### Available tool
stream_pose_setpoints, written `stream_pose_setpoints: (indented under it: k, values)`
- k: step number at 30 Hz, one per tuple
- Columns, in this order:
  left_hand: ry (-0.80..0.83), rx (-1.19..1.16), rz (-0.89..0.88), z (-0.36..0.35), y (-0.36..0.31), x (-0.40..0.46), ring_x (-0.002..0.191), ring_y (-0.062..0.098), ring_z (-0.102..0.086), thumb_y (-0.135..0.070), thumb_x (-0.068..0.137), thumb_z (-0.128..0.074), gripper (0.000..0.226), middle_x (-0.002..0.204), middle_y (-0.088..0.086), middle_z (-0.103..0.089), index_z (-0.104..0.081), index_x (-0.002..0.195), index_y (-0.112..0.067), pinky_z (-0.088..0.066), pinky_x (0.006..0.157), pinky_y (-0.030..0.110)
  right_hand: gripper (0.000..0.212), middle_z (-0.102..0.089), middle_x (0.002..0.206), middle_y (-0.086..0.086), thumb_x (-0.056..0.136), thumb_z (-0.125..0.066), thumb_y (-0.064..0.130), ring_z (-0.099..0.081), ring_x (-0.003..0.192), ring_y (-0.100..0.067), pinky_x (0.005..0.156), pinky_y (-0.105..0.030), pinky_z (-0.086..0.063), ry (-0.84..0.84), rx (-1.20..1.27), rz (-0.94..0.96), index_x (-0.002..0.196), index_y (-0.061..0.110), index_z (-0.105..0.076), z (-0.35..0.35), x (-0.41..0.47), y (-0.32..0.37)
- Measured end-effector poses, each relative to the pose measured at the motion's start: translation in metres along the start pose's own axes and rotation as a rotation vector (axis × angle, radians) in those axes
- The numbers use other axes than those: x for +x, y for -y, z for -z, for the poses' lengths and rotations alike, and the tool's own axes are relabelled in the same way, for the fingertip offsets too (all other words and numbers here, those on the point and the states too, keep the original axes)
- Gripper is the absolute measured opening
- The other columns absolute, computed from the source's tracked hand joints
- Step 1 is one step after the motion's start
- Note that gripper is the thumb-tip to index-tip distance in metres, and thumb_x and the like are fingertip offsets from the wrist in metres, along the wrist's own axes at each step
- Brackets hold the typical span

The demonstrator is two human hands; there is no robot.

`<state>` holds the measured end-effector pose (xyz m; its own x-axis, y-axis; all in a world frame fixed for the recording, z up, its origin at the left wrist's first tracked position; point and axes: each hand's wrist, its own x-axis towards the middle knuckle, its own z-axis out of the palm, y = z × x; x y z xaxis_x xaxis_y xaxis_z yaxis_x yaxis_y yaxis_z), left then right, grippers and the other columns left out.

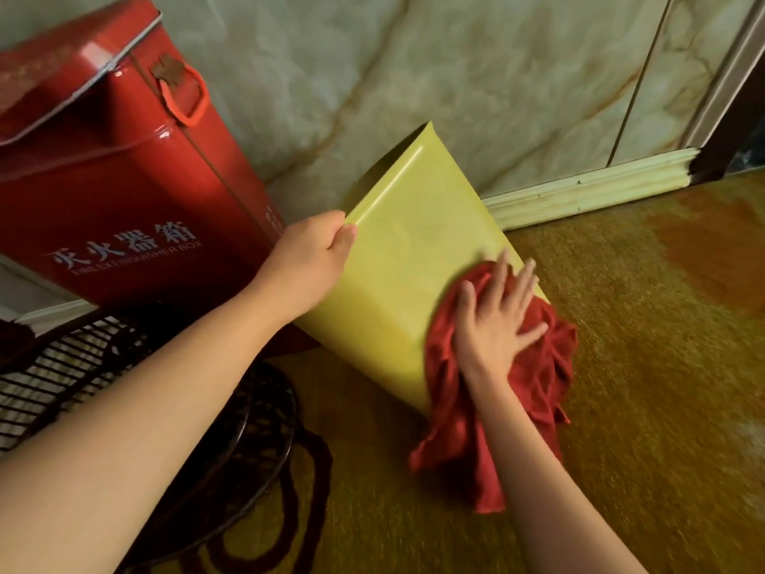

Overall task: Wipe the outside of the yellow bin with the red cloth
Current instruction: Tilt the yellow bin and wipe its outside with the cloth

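Surfaces I can see: smooth plastic, soft cloth, glossy metal, polished stone.

I read the yellow bin (405, 258) as smooth plastic with a dull satin sheen, and the red cloth (534, 366) as soft, matt, crumpled fabric. The red box (124, 188) looks like glossy painted metal. The wall (455, 76) is polished marble-look panelling, the floor (641, 366) a mottled, slightly shiny stone, and the black rack (62, 366) thin wire.

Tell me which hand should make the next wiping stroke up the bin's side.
Right. The right hand already presses the red cloth flat on the yellow bin; the left hand holds the bin's edge, steadying it.
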<state>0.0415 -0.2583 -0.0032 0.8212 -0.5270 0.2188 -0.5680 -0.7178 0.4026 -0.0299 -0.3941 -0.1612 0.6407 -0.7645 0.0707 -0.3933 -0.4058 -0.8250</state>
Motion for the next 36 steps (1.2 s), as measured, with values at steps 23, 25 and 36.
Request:
stream_pose_setpoints:
  k: [23,25,36]
  values:
    - [0.09,0.012,0.03,-0.009,-0.038,0.019,0.079,0.042,-0.052,-0.024,0.091,-0.04,0.034,0.061,0.017,-0.046,-0.041,0.061,-0.008,-0.016,0.056,0.038,0.06,0.002,0.154,-0.006,0.091,-0.015,0.053,0.006,0.144,-0.015,0.113,-0.05,0.008,-0.063,-0.077,0.451,0.144,0.033,0.004,-0.006,-0.052,0.027]
    - [0.213,-0.052,0.017,-0.008,-0.044,0.023,0.089,0.037,-0.056,-0.035,0.086,-0.046,0.036,0.083,0.024,-0.059,-0.053,0.089,0.0,-0.036,0.065,0.034,0.06,0.002,0.154,-0.002,0.09,-0.015,0.052,0.007,0.143,-0.012,0.114,-0.049,0.006,-0.074,-0.055,0.478,0.143,0.035,0.006,0.005,-0.036,0.014]
    - [0.335,-0.025,-0.111,0.033,0.018,-0.005,0.09,-0.002,-0.056,-0.008,0.068,-0.072,0.066,0.108,-0.019,-0.056,-0.047,0.128,-0.022,-0.039,0.073,-0.002,0.055,0.005,0.158,0.0,0.087,-0.015,0.044,0.008,0.143,-0.011,0.114,-0.049,0.01,0.095,0.1,0.276,0.137,0.042,0.008,0.015,0.009,-0.014]
